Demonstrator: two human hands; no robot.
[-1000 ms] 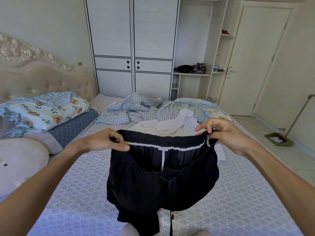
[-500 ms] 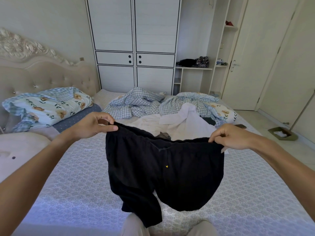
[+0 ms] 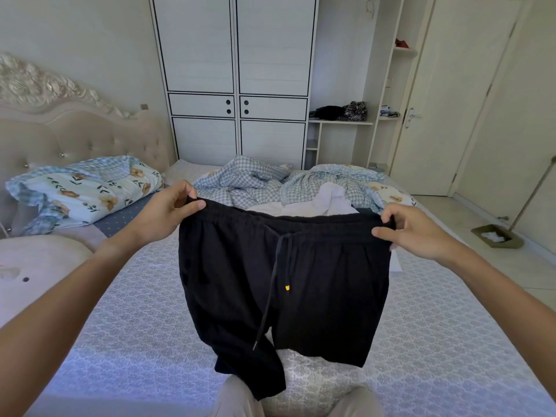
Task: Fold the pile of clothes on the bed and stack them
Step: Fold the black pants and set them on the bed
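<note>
Above the near edge of the bed [image 3: 150,341], the left hand [image 3: 164,213] and right hand [image 3: 416,234] each pinch a waistband corner of the black shorts [image 3: 316,290], which hang spread open. Toward the far edge lies the pile of clothes [image 3: 301,191]. On the wardrobe shelf [image 3: 340,122] sit what look like dark folded clothes.
</note>
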